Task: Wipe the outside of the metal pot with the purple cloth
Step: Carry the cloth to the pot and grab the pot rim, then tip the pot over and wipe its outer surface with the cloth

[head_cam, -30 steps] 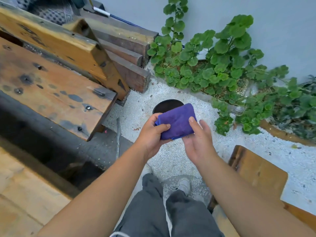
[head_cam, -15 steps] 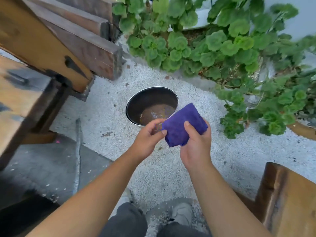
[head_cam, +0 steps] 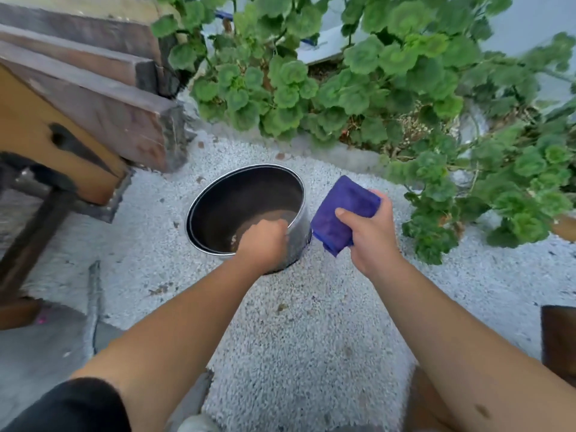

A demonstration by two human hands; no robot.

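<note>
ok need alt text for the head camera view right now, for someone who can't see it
Seen from above, a person's left hand grips the near rim of a metal pot standing on pale gravel, while the right hand holds a folded purple cloth beside the pot's right wall. Leafy green plants grow behind, with wooden planks at left.

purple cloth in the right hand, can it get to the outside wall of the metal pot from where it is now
Probably yes. The folded purple cloth in the right hand sits right beside the round metal pot, whose right wall is bare; the left hand grips the near rim.

Garden yard, gravel ground (head_cam: 311,353), geraniums (head_cam: 358,82), timber planks (head_cam: 103,98)
</note>
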